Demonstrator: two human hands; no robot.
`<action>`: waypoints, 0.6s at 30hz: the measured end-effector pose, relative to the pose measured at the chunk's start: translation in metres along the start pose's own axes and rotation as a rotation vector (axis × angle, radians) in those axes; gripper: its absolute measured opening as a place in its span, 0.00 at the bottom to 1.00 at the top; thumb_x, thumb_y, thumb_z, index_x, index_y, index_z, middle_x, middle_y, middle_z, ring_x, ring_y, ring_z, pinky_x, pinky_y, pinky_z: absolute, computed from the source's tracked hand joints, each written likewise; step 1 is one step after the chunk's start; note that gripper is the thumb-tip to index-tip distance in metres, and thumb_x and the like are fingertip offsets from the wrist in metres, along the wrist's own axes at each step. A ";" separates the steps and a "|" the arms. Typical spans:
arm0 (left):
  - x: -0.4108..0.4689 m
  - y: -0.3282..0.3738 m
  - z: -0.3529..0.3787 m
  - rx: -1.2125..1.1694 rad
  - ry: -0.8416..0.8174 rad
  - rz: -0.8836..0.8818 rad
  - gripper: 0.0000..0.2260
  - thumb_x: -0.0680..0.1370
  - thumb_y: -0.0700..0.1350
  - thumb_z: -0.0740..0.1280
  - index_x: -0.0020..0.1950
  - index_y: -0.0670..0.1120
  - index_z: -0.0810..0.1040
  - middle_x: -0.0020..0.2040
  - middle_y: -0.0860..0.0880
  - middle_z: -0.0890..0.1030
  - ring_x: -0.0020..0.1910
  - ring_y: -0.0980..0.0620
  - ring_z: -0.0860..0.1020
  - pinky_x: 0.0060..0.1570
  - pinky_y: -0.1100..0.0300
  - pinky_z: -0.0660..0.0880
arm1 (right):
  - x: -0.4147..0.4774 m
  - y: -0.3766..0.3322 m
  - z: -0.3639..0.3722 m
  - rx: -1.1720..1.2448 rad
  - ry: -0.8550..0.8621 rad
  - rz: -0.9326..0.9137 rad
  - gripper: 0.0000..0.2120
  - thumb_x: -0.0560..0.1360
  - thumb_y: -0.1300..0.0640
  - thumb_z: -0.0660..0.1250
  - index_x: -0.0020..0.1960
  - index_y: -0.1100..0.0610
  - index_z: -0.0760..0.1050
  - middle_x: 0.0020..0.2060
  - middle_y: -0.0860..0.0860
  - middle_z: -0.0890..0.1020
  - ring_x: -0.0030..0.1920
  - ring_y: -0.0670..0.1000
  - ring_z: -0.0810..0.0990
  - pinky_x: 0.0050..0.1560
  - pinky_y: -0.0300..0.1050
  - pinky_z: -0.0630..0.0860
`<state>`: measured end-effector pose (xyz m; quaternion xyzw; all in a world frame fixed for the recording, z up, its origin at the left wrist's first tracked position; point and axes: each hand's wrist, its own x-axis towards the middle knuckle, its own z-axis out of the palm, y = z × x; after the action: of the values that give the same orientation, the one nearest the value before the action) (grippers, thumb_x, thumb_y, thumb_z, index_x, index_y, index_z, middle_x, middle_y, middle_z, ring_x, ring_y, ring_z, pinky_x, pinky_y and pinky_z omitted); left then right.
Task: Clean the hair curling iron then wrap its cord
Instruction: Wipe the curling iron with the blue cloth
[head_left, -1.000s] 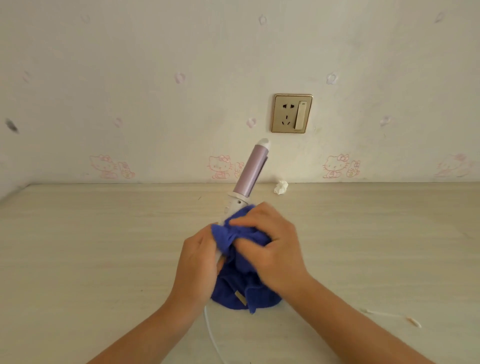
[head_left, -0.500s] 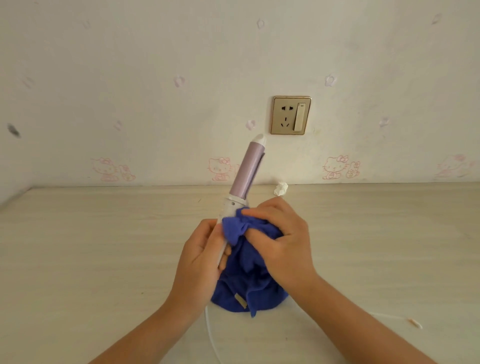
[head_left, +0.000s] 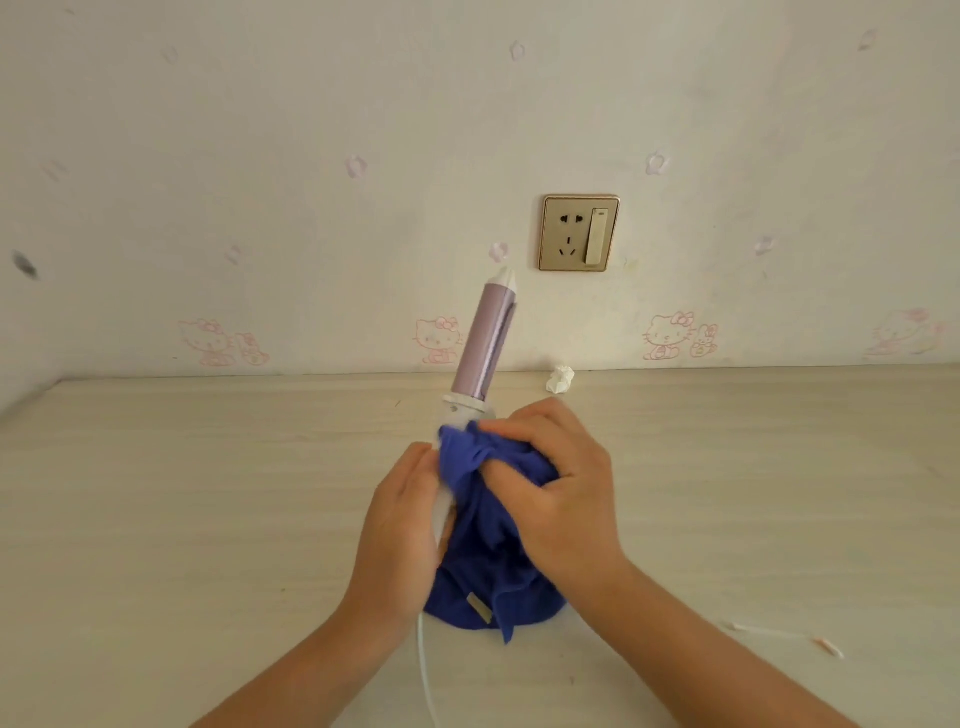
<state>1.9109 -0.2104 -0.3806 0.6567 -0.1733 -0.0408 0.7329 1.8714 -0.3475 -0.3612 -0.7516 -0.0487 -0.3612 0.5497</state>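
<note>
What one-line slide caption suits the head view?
Left hand holds the curling iron while the right hand grips a blue cloth against its handle.

A single head-worn camera is looking forward and down from the person's own position, facing the wall squarely across the desk. It is sitting close above the left hand and right hand, which are filling the lower middle, forearms entering from the bottom edge.
</note>
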 end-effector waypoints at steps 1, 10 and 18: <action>0.003 0.004 -0.002 -0.073 0.012 -0.014 0.19 0.79 0.54 0.62 0.41 0.37 0.70 0.34 0.43 0.70 0.31 0.51 0.69 0.29 0.62 0.70 | -0.006 0.000 0.005 0.026 -0.088 0.003 0.16 0.68 0.69 0.73 0.50 0.52 0.86 0.45 0.46 0.81 0.45 0.48 0.82 0.47 0.34 0.76; -0.005 -0.003 -0.004 -0.047 -0.016 0.003 0.20 0.78 0.59 0.62 0.40 0.43 0.69 0.34 0.48 0.70 0.32 0.52 0.68 0.29 0.62 0.68 | 0.002 -0.004 -0.001 -0.035 0.071 -0.018 0.15 0.70 0.66 0.74 0.49 0.49 0.86 0.43 0.45 0.81 0.44 0.47 0.82 0.45 0.33 0.76; 0.013 0.014 -0.012 -0.040 0.072 -0.038 0.20 0.75 0.59 0.62 0.38 0.42 0.78 0.31 0.46 0.79 0.29 0.48 0.77 0.27 0.58 0.75 | -0.017 0.004 0.016 -0.024 -0.197 0.003 0.16 0.68 0.66 0.73 0.52 0.50 0.86 0.46 0.42 0.81 0.47 0.45 0.82 0.48 0.34 0.76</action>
<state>1.9242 -0.2011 -0.3652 0.6462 -0.1334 -0.0345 0.7506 1.8685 -0.3301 -0.3769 -0.7900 -0.0969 -0.2854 0.5339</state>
